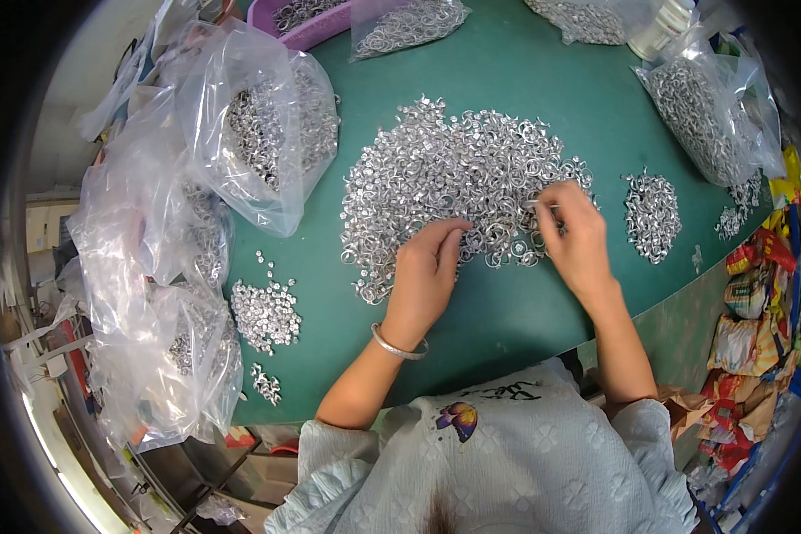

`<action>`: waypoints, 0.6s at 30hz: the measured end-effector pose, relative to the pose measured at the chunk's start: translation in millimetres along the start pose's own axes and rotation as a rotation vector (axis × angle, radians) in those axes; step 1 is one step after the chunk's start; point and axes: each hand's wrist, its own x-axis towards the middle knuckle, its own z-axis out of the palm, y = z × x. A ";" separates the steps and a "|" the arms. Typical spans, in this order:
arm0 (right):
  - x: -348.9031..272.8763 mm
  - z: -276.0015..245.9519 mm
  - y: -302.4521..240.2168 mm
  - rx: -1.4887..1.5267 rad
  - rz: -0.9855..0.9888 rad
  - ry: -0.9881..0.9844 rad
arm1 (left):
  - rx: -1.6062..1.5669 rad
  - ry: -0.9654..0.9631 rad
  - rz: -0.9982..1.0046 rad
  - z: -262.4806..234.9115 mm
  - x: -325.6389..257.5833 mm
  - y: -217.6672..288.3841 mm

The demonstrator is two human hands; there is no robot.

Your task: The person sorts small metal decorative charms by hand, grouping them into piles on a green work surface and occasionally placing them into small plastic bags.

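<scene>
Under and beyond our fingertips spreads the main heap of small silvery metal pieces [449,169]. Our left hand [427,262] draws thumb and forefinger together over its near edge; our right hand [576,238] curls at its right side. We cannot tell whether either grips a piece. A careless outward sweep by the right could push pieces into the smaller pile [651,218] beyond it, mixing them.

Left hand [425,274] and right hand [577,236] apart, fingers [440,233] curled, 2 forearms [360,384] bare
</scene>
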 end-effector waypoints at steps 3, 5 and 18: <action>3.4 -17.2 13.4 0.018 0.059 0.100 | -0.219 -0.015 -0.085 -0.7 0.7 -8.8; -4.6 -23.0 22.3 0.387 0.353 0.032 | -0.217 -0.055 -0.078 1.2 -2.1 -9.5; -29.9 -22.1 -7.9 -0.104 0.197 -0.117 | -0.199 -0.160 -0.081 21.2 -26.6 -0.9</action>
